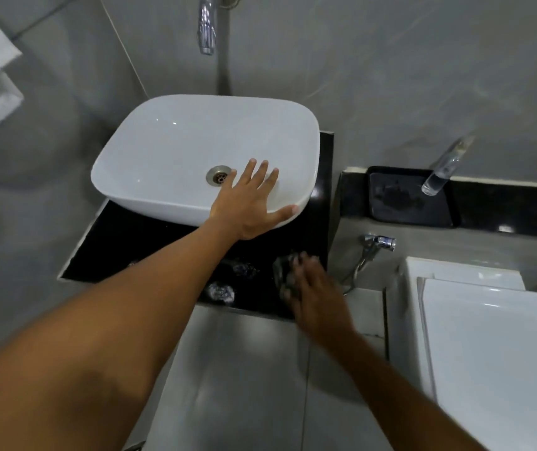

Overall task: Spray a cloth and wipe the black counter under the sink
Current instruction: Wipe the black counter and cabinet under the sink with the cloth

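Black and glossy, the counter [150, 242] is sitting under a white basin [176, 151], with a few foamy wet patches [221, 291] lying on its near part. The left hand [250, 206] is resting flat on the near right rim of the basin, fingers spread wide and reaching in toward the metal drain [218, 175], thumb hooking over the outer edge. The right hand [312, 288] is pressing down on a dark cloth [281, 270] at the near right corner of the counter; the hand is motion-blurred, its fingers lying close together on top of the cloth, and only a crumpled bit of cloth is showing at the fingertips. To the right, on a higher black ledge, a clear spray bottle [441, 172] is standing at the far right edge of a dark tray [407, 196]. A chrome tap [207, 26] is hanging above the basin, and a white toilet cistern [475, 336] is sitting at the near right.
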Motion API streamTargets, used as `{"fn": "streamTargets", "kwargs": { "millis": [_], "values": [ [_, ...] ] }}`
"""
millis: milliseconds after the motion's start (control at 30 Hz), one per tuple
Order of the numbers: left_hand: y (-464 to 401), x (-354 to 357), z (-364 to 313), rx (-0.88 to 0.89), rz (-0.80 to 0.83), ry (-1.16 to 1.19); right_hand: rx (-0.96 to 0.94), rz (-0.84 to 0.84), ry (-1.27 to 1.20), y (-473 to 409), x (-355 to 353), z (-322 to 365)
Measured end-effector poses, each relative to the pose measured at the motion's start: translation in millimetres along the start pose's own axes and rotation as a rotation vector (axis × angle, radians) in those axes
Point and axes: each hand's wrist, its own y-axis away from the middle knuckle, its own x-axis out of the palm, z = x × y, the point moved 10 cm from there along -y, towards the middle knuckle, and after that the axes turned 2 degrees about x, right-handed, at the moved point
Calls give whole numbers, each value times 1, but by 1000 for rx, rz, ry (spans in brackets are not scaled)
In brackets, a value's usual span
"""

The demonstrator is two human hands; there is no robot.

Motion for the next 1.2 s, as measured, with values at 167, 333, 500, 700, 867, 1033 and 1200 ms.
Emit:
{"fn": "streamTargets", "kwargs": {
  "millis": [167,333,500,700,867,1033,1200],
  "values": [
    [-1,0,1,1,-7,-3,305,-8,-56,-94,-21,-45],
    [0,-1,1,5,-27,20,180,-14,-44,4,2,16],
    [1,-1,1,7,-43,27,98,-20,3,72,12,42],
    [0,1,3,-6,-45,26,169,4,-21,-42,-4,-7],
    [-1,0,3,-9,-41,40,292,-33,-25,-116,-23,-39],
    [2,-5,5,-22,-85,69,214,-56,-65,-46,-6,0],
    [13,-14,-2,0,-124,107,103,79,-87,30,17,54]
  ]
}}
